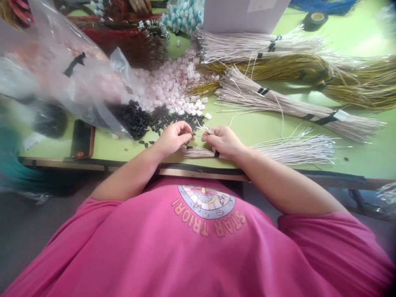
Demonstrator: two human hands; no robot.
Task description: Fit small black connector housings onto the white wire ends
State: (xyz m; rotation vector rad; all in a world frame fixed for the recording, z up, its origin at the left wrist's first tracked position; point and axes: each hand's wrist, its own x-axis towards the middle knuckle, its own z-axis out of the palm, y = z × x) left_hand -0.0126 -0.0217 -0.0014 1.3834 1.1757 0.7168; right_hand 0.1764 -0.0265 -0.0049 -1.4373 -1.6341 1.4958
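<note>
My left hand [175, 138] is closed in a pinch at the near side of the black parts [136, 119]; a small dark piece shows at its fingertips, too small to name. Just to its right, my right hand [223, 141] is closed round the ends of several thin white wires [209, 131], which stick out toward the left hand. Beneath both hands lies a bundle of white wires [293, 149] with black tape round it, near the table's front edge. Small white connectors [173, 84] are heaped beyond the hands.
Plastic bags [93, 82] and a phone [83, 139] lie at the left. Taped white wire bundles [287, 103], yellow wires [278, 68] and a black tape roll [314, 20] are at the right. At the top, another person's hand [140, 6] shows by red wires.
</note>
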